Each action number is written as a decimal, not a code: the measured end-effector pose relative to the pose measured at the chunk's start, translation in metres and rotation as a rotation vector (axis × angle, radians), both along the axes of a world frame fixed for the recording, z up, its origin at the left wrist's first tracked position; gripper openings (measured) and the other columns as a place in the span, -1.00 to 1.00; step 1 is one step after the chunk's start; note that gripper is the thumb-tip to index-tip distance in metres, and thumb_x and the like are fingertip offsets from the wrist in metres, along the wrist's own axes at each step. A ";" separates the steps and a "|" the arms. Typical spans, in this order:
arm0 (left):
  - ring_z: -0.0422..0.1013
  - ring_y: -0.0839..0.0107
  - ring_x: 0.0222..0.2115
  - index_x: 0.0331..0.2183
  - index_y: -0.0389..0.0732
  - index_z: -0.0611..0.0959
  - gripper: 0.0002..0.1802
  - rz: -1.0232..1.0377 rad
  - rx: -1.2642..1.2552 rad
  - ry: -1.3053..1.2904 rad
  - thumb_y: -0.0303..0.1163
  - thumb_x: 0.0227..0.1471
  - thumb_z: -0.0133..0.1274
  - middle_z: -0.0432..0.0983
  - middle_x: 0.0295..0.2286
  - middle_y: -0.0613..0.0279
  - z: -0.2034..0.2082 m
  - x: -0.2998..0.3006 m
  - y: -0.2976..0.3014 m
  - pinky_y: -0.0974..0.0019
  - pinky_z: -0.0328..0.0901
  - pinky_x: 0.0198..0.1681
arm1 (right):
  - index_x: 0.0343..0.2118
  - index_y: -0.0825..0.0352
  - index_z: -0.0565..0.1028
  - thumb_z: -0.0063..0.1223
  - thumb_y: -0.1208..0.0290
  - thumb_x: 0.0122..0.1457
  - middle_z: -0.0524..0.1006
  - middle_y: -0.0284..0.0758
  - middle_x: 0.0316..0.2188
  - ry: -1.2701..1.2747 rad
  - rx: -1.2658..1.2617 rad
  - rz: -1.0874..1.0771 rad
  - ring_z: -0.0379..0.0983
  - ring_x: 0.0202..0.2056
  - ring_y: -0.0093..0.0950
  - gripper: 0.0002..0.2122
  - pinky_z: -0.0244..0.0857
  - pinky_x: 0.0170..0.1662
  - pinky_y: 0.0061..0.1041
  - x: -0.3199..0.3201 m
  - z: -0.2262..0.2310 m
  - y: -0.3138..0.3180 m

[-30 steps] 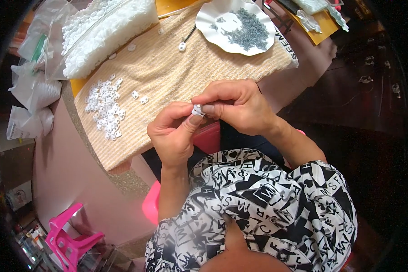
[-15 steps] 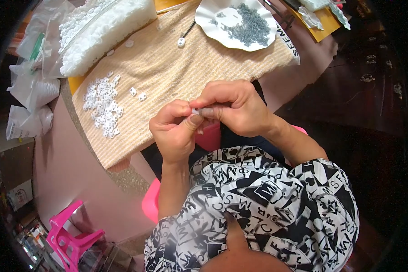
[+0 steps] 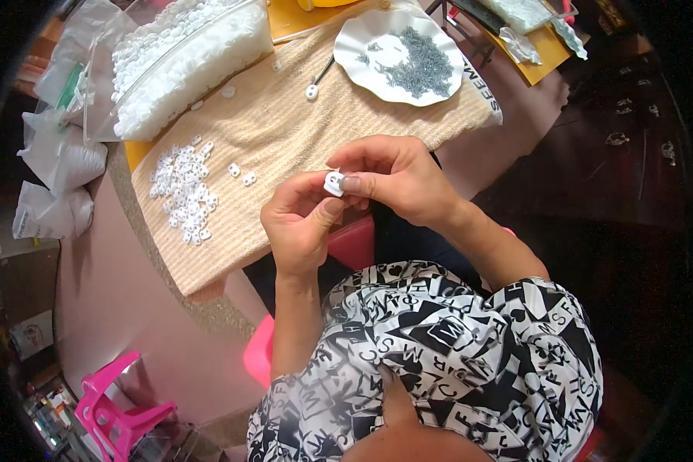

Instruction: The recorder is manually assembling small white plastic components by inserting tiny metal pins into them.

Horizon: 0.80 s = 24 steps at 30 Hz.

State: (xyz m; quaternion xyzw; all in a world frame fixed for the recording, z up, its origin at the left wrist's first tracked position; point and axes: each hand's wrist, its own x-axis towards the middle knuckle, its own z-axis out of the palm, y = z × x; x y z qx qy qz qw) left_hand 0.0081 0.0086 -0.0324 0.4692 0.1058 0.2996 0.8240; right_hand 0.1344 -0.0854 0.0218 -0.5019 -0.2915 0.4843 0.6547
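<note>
A small white plastic piece (image 3: 333, 183) with a dark hole is held up between my two hands, above the near edge of the towel. My right hand (image 3: 408, 179) pinches it from the right with thumb and forefinger. From the left, my left hand (image 3: 296, 223) curls round it, its forefinger against the piece and its thumb lowered a little. Left of my hands lies a pile of similar white two-hole pieces (image 3: 183, 185), with two loose ones (image 3: 241, 174) beside it. Farther off, a white scalloped plate (image 3: 354, 58) carries many tiny grey pieces (image 3: 417, 65) that look like springs.
A striped tan towel (image 3: 262, 123) covers the table. A thin dark rod with a white piece (image 3: 312, 92) at its end lies near the plate. A large clear bag of white parts (image 3: 200, 73) stands far left. A pink plastic stool (image 3: 119, 408) is at lower left.
The white piece has turned and shows more between my fingers. My left thumb has dropped away from it. The whole view has shifted slightly.
</note>
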 end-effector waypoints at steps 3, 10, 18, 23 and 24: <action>0.43 0.35 -0.44 -0.28 -0.40 0.45 -0.69 -0.004 -0.004 -0.003 -0.51 -0.15 0.10 0.46 -0.42 0.08 0.001 0.000 -0.002 0.34 0.39 -0.36 | -0.31 0.47 0.46 0.01 0.60 0.00 0.47 -0.36 -0.50 -0.063 -0.050 0.011 0.36 -0.50 -0.68 -0.84 0.28 -0.44 -0.74 0.000 0.002 -0.002; 0.43 0.38 -0.42 -0.28 -0.39 0.46 -0.70 0.039 0.026 -0.065 -0.51 -0.13 0.09 0.46 -0.39 0.07 0.007 0.000 -0.008 0.35 0.38 -0.34 | -0.31 0.45 0.46 0.01 0.60 0.01 0.49 -0.35 -0.45 -0.113 0.007 0.012 0.40 -0.44 -0.65 -0.84 0.31 -0.40 -0.73 -0.006 0.004 -0.005; 0.42 0.41 -0.45 -0.30 -0.38 0.47 -0.71 0.064 0.028 -0.029 -0.51 -0.15 0.11 0.47 -0.43 0.08 0.001 -0.001 -0.005 0.42 0.36 -0.39 | -0.31 0.45 0.46 0.01 0.60 0.01 0.49 -0.34 -0.44 -0.204 -0.002 0.052 0.41 -0.42 -0.65 -0.85 0.32 -0.38 -0.73 -0.004 0.003 -0.004; 0.40 0.44 -0.49 -0.31 -0.40 0.47 -0.70 0.075 0.010 0.004 -0.49 -0.15 0.12 0.47 -0.45 0.11 0.007 -0.003 -0.004 0.46 0.33 -0.44 | -0.32 0.44 0.46 0.01 0.60 0.00 0.49 -0.36 -0.46 -0.110 -0.070 0.054 0.41 -0.42 -0.65 -0.85 0.32 -0.37 -0.72 -0.005 0.004 -0.002; 0.37 0.48 -0.53 -0.31 -0.40 0.48 -0.72 0.077 -0.002 0.051 -0.53 -0.16 0.12 0.46 -0.47 0.14 0.009 0.001 -0.008 0.50 0.28 -0.50 | -0.32 0.44 0.47 0.02 0.61 -0.01 0.49 -0.37 -0.46 -0.105 -0.101 0.041 0.40 -0.43 -0.67 -0.85 0.32 -0.37 -0.72 -0.002 0.003 -0.006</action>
